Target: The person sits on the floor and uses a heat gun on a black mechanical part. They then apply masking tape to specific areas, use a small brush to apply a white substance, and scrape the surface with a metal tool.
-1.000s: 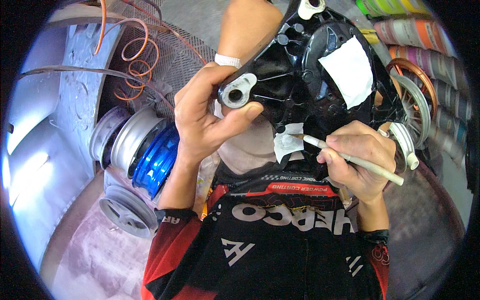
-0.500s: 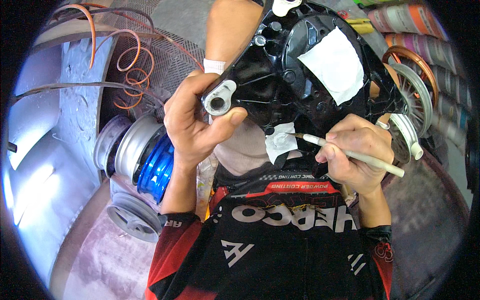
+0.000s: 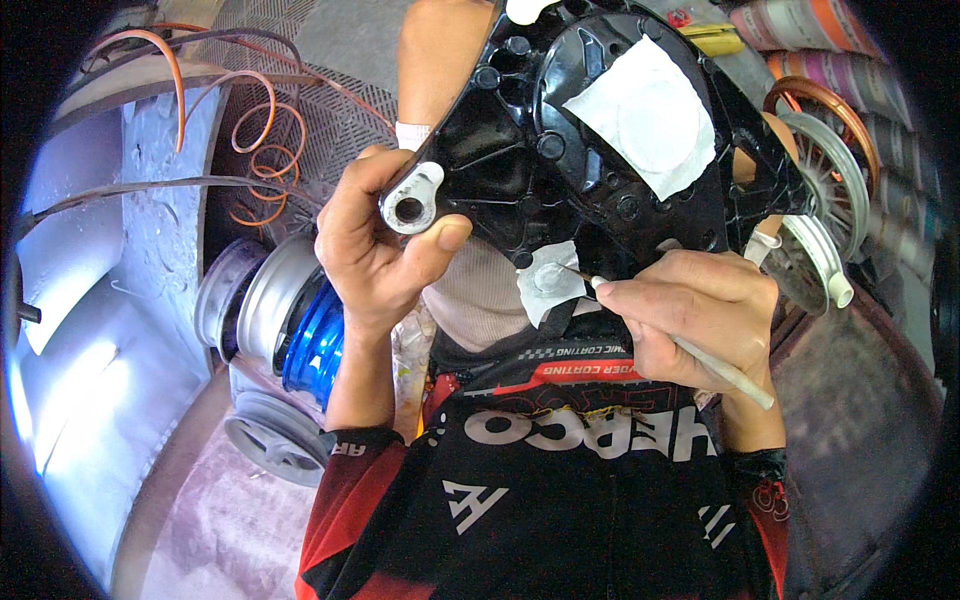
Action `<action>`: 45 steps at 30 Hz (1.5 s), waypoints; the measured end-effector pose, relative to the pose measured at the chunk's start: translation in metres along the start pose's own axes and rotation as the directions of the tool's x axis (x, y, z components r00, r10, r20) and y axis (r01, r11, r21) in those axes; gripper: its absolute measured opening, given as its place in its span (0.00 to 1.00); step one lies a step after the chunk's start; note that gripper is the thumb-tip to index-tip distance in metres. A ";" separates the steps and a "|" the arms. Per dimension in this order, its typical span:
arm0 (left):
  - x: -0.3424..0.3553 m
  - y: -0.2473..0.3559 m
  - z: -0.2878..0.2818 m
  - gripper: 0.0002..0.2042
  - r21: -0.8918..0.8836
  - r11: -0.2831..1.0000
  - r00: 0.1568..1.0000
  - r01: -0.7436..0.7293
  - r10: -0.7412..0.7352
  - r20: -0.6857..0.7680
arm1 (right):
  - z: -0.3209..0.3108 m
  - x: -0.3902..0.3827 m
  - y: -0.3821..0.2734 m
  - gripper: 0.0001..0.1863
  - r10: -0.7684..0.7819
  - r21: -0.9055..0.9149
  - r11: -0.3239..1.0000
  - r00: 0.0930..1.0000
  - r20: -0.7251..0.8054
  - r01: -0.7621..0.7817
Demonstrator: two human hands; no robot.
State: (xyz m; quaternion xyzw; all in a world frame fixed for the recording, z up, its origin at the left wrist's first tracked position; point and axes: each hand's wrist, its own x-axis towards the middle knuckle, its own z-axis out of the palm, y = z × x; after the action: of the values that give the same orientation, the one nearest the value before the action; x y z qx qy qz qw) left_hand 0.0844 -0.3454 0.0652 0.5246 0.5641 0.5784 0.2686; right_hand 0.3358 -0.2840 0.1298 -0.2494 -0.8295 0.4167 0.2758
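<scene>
My left hand (image 3: pixel 365 250) grips a glossy black casting (image 3: pixel 495 160) at its left corner, by a pale bushing plate (image 3: pixel 412 192) with a round hole. A large white masking patch (image 3: pixel 660 110) covers part of the casting's raised centre, and a smaller one (image 3: pixel 550 291) sits low on it. My right hand (image 3: pixel 690 315) is closed around a thin pale-handled brush (image 3: pixel 745 390), whose tip reaches the right side of the small patch, partly hidden by my fingers.
Silver and blue wheel rims (image 3: pixel 310 340) stand at the left, with a grey spoked wheel (image 3: pixel 275 430) below. Orange coiled hose (image 3: pixel 262 165) hangs above them. Copper and silver rims (image 3: pixel 845 200) and stacked containers (image 3: pixel 810 30) are at the right. A bare limb (image 3: pixel 435 70) shows behind the casting.
The casting and my left hand have shifted left. My right hand has tilted, so the brush handle now slopes more steeply down to the right.
</scene>
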 end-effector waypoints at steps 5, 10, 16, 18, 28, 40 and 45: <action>0.001 -0.003 -0.001 0.24 0.026 0.998 0.998 -0.051 0.051 0.022 | 0.009 -0.009 -0.001 0.11 -0.003 -0.052 0.999 0.996 -0.087 -0.002; -0.001 -0.003 0.000 0.24 -0.001 1.000 1.000 -0.026 0.026 0.017 | 0.013 -0.013 -0.001 0.13 -0.007 -0.059 0.998 0.994 -0.105 0.001; 0.001 -0.005 0.000 0.24 0.005 0.998 0.998 -0.058 0.058 0.030 | 0.013 -0.016 -0.002 0.12 -0.024 -0.122 0.992 0.996 -0.086 0.013; 0.001 -0.004 0.001 0.24 -0.004 0.999 0.999 -0.044 0.044 0.013 | 0.013 -0.017 -0.001 0.12 -0.028 -0.121 0.992 0.996 -0.089 0.017; 0.000 -0.004 0.002 0.23 -0.015 1.000 1.000 -0.013 0.013 0.006 | 0.012 -0.022 0.001 0.17 -0.078 -0.076 0.994 0.995 -0.060 0.073; 0.000 -0.001 0.006 0.25 -0.053 0.998 0.999 0.017 -0.019 -0.039 | 0.015 -0.021 0.007 0.16 -0.118 -0.051 0.992 0.987 -0.111 0.113; -0.001 0.000 0.005 0.25 -0.046 0.998 0.998 0.045 -0.047 -0.032 | 0.013 -0.020 0.007 0.18 -0.120 -0.066 0.991 0.990 -0.072 0.116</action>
State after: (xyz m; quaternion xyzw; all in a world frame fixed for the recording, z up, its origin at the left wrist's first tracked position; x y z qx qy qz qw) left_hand 0.0890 -0.3443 0.0641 0.4956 0.5670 0.5934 0.2843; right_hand 0.3432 -0.3005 0.1128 -0.2239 -0.8441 0.3642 0.3236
